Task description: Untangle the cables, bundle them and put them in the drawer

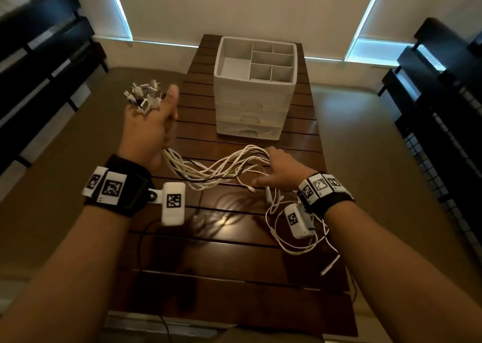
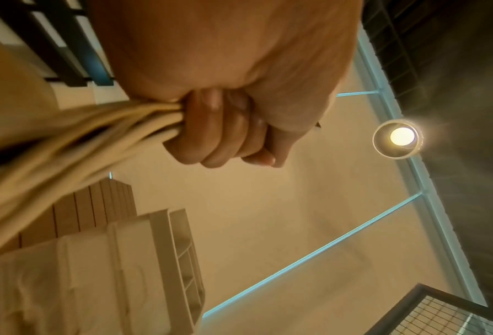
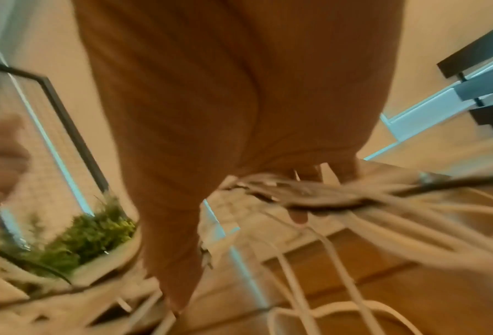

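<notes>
A bundle of white cables (image 1: 216,170) with one dark strand hangs between my two hands above the wooden slat table (image 1: 234,259). My left hand (image 1: 148,131) is raised and grips the bundle in a fist, the connector ends (image 1: 143,99) sticking out above it. From the left wrist, the curled fingers (image 2: 225,127) clamp the cables (image 2: 67,136). My right hand (image 1: 284,168) sits lower, fingers curled loosely over the strands. The right wrist view is blurred, with cables (image 3: 411,215) crossing under a fingertip (image 3: 299,217). The white drawer unit (image 1: 255,82) stands behind, its drawers closed.
Loose cable ends (image 1: 289,246) trail on the table under my right wrist. The drawer unit's top tray has several empty compartments. Dark slatted furniture (image 1: 39,63) flanks the left and a dark wire-grid frame (image 1: 443,147) the right. A green plant (image 3: 90,231) shows in the right wrist view.
</notes>
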Tool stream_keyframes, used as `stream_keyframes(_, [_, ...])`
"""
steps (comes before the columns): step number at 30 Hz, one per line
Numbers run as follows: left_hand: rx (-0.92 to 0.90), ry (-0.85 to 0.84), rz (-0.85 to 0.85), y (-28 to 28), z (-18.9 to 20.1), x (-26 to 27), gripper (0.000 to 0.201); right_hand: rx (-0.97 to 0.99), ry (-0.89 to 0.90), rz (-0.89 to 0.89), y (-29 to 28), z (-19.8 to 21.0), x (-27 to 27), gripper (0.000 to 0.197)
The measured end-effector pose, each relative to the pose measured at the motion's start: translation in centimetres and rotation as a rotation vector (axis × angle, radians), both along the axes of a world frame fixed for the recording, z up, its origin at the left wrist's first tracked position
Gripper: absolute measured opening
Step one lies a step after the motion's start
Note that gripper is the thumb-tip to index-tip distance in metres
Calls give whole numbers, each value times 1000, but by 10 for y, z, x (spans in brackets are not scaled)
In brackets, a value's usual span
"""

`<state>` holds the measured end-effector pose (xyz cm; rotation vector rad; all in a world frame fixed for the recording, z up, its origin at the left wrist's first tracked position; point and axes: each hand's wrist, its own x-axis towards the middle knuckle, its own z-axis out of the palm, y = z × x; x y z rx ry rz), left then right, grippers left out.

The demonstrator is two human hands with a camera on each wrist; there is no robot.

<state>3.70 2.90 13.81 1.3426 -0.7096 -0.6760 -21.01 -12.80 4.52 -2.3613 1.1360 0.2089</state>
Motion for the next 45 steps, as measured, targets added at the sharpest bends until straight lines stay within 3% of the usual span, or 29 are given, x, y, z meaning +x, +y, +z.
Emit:
stream_keyframes(2, [-12,29,-37,-3,-1,-10,47,-88,-105,62,9,24,7,115])
stream_keyframes(3, [-18,53,-56,-5,-1,-16,48,-177,-219,95,16,36,11,118])
stream_keyframes(5, [-19,115,-69,-10,-2,-26,49,-294,-423,204,36,58,22,111])
stream_keyframes(8, [-29,261,-78,-17,-3,-45,48,-107,-470,378,67,63,45,96])
stream_keyframes(10, [-60,383,-110,-19,-1,-58,48,54,-526,333,82,55,57,64])
stream_keyframes(13, [-109,539,-83,-20,2,-58,47,58,-640,232,89,46,62,20])
stream_keyframes(20, [-11,828,39,-16,-13,-37,42,-41,-548,315,95,46,57,27])
stream_keyframes(23, [108,847,-6,-14,-22,-31,26,-31,-493,344,92,51,55,29])
stream_keyframes(27, [177,723,15,-9,-28,-13,33,30,-435,333,84,59,51,33])
stream_keyframes(28, [157,653,51,-7,-27,-10,47,31,-421,329,82,59,48,34])
stream_keyframes(30, [176,421,128,-4,-27,-4,97,36,-378,332,79,62,44,36])
stream_keyframes(31, [199,228,161,-1,-24,-4,105,46,-361,339,78,63,42,36])
stream_keyframes(33, [144,-181,94,2,-15,-13,72,83,-337,351,76,66,41,34])
stream_keyframes(35, [122,-450,-187,3,-9,-25,37,109,-322,372,73,72,42,28])
stream_keyframes(37, [201,-670,-424,4,-14,-35,40,139,-339,381,71,79,43,21])
stream_keyframes(41, [299,-788,-560,3,-22,-35,43,134,-380,340,56,89,31,24])
stream_keyframes(45, [273,-778,-619,0,-12,-38,22,64,-427,307,44,91,25,32])
